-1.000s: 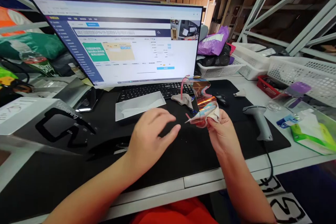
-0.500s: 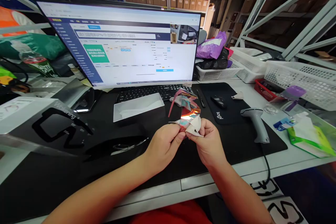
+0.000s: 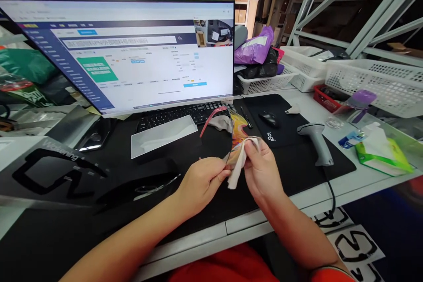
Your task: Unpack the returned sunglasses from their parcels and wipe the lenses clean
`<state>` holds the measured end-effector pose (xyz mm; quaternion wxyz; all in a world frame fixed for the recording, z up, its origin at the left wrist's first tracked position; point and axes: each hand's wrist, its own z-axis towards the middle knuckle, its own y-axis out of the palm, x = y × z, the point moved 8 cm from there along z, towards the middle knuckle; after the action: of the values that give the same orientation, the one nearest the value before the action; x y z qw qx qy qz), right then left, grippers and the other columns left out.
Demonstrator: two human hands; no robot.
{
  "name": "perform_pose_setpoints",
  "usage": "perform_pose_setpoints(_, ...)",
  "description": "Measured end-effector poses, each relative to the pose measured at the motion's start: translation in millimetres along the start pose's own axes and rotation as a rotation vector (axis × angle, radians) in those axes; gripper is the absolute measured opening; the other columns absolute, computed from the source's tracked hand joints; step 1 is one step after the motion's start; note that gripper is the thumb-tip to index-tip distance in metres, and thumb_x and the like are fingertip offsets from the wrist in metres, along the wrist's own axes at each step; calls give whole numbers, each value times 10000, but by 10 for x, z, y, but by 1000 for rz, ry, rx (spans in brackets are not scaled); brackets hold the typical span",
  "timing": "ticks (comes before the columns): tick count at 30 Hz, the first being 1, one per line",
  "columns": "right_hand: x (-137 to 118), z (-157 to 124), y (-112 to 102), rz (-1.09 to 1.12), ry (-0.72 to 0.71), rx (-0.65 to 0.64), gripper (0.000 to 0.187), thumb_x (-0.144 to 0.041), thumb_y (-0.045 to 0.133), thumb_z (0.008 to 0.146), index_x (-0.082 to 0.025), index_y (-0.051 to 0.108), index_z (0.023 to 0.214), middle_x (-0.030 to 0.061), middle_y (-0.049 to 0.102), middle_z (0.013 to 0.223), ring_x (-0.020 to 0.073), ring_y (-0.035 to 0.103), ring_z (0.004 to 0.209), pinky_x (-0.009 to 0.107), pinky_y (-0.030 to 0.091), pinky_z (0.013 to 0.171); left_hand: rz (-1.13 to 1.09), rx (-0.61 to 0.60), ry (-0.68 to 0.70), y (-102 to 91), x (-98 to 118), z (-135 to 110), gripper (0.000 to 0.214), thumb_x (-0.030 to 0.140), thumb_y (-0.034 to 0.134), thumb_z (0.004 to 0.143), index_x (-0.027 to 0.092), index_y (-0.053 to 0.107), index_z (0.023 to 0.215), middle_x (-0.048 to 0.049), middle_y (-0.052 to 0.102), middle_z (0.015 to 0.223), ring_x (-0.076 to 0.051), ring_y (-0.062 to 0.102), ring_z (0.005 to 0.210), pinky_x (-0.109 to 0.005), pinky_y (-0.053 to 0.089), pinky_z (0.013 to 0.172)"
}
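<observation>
Over the middle of the desk I hold a pair of sunglasses with a mirrored orange-yellow lens (image 3: 238,127) and a pink temple arm (image 3: 211,119) that points up and away. My left hand (image 3: 203,180) is closed, thumb against fingers, at the near end of the glasses. A pale cleaning cloth (image 3: 237,172) hangs in folds from my right hand (image 3: 262,163), whose thumb presses it against the lens. The fingers behind the lens are partly hidden. Just beyond the glasses lies a grey, soft-looking object (image 3: 220,123), partly covered by them.
A white open box (image 3: 164,136) lies left of my hands, before the keyboard (image 3: 158,116) and monitor (image 3: 139,66). Rightward are a mouse (image 3: 269,119), a barcode scanner (image 3: 315,141), a tissue pack (image 3: 383,154) and white baskets (image 3: 376,83). A grey glasses-printed box (image 3: 49,172) stands left.
My right hand has turned upward and the cloth now hangs down between my hands. The glasses have tilted, their lens reflecting more yellow. The whole view has shifted slightly right.
</observation>
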<state>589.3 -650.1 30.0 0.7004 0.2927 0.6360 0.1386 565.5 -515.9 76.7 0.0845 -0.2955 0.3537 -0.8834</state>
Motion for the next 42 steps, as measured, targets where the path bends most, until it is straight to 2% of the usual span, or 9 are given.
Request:
perform_pose_setpoints(6, 148, -168, 223, -76, 66, -195, 553, -345, 969, 548, -232, 438, 651, -28, 698, 693, 144, 613, 520, 291, 534, 500, -91, -14, -102, -57, -86, -11, 406, 313, 406, 1071, 184, 583, 729, 15, 585, 676, -121, 555, 632, -228, 427, 624)
perform_pose_setpoints(11, 45, 34, 5, 63, 133, -30, 469, -329, 989, 512, -205, 575, 694, -42, 688, 664, 127, 642, 601, 252, 549, 596, -107, -106, -8, 26, -39, 55, 397, 306, 398, 1071, 183, 560, 730, 22, 543, 663, -115, 513, 603, -225, 391, 591)
perform_pose_setpoints(15, 143, 116, -48, 174, 252, 23, 450, -350, 991, 517, -191, 627, 728, -47, 662, 645, 98, 594, 572, 217, 518, 566, -39, -136, -13, 106, -72, 40, 365, 244, 408, 1052, 190, 522, 709, 28, 504, 647, -121, 484, 596, -238, 357, 586)
perform_pose_setpoints(20, 186, -58, 131, 80, 60, -33, 376, -362, 959, 602, -224, 677, 809, -38, 706, 732, 130, 642, 632, 267, 563, 646, -18, -38, -197, 35, -227, -52, 359, 263, 443, 1046, 189, 514, 702, 28, 535, 661, -118, 497, 603, -233, 362, 594)
perform_pose_setpoints(24, 195, -137, 205, 8, 35, -99, 329, -310, 955, 610, -226, 693, 791, -16, 732, 765, 154, 672, 687, 284, 572, 673, -116, -28, -190, -29, -225, -35, 425, 305, 413, 1069, 186, 501, 670, 36, 521, 626, -107, 492, 578, -216, 371, 584)
perform_pose_setpoints(28, 198, 23, 71, 132, 211, -54, 403, -334, 989, 530, -194, 659, 714, -29, 701, 669, 114, 631, 603, 238, 545, 628, -69, -187, -54, 43, -139, 24, 403, 331, 412, 1073, 180, 555, 729, 25, 555, 678, -114, 521, 619, -217, 384, 612)
perform_pose_setpoints(32, 237, 166, -78, 187, 320, 37, 498, -358, 1019, 442, -188, 627, 698, -69, 644, 602, 73, 564, 535, 192, 504, 561, 24, -227, -30, 90, -157, 20, 373, 337, 393, 1078, 171, 593, 810, 3, 603, 734, -132, 566, 676, -232, 410, 659)
perform_pose_setpoints(38, 255, 262, -191, 148, 245, 98, 494, -454, 979, 543, -186, 635, 773, -43, 672, 664, 101, 607, 569, 216, 531, 565, -88, -149, -110, -4, -216, 14, 350, 329, 430, 1070, 173, 595, 803, 19, 592, 727, -114, 554, 665, -214, 402, 646)
perform_pose_setpoints(42, 25, 366, -373, 51, 53, 193, 559, -524, 958, 545, -202, 604, 834, -28, 698, 711, 143, 671, 635, 256, 574, 606, -232, -78, -211, -168, -265, 2, 366, 357, 424, 1072, 170, 599, 811, 42, 531, 670, -93, 498, 600, -206, 370, 590)
